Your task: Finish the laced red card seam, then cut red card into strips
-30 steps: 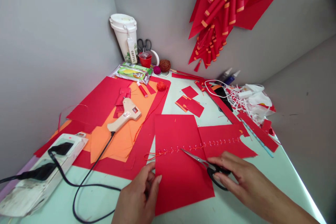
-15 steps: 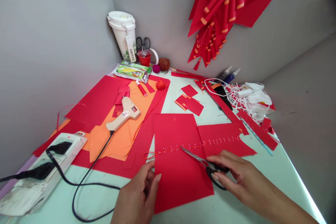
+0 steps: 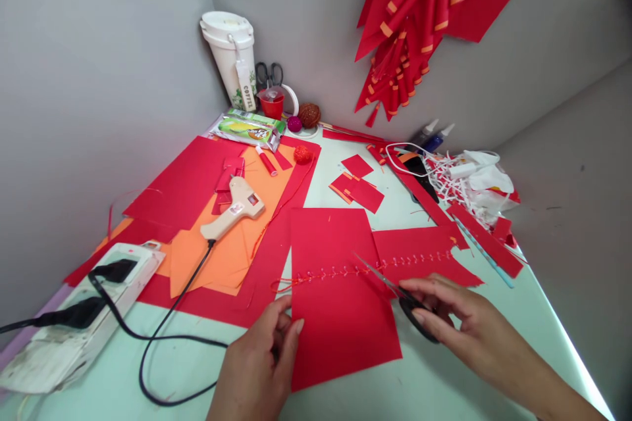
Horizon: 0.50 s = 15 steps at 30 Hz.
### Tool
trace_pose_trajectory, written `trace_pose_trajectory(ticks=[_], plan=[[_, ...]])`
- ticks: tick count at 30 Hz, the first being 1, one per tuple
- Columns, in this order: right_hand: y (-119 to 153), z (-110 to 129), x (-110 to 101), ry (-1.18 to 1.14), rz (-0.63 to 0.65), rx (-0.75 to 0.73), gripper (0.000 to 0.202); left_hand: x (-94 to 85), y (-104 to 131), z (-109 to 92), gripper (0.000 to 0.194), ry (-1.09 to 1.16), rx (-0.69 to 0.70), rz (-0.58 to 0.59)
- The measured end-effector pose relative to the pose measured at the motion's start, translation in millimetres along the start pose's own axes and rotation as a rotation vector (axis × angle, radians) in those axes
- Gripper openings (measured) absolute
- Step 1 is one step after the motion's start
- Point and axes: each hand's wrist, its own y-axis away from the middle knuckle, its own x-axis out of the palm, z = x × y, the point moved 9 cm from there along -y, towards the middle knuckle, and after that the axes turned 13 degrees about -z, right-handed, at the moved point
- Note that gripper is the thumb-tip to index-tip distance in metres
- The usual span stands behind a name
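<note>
My left hand has its fingers curled at the left edge of a red paper sheet, with the thumb resting on that edge. In my right hand is a pair of black-handled scissors, held by the handles. Their slightly blurred blades point up and left over the sheet, by a knotted red cord. This cord runs across the sheet and onto another red paper piece at the right. Its looped end lies past the sheet's left edge.
A glue gun lies on orange and red paper at the left, its cable running to a power strip. Behind stand a white coffee cup and yarn balls. Small red cards lie mid-table. Red paper firecrackers hang on the wall.
My right hand has drawn the scissors to the right, and their tip has risen slightly above the cord. The left hand keeps its place at the sheet's edge.
</note>
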Motion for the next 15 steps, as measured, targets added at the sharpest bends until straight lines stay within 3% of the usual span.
trace_pose_trajectory(ticks=[6, 15], plan=[[3.9, -21.1, -5.1, -0.108, -0.033, 0.13, 0.037, 0.4, -1.6, -0.3, 0.023, 0.006, 0.008, -0.011], [16.7, -31.5, 3.5, -0.154, -0.039, 0.162, 0.032, 0.2, -0.6, 2.7, 0.025, 0.024, -0.006, -0.006]])
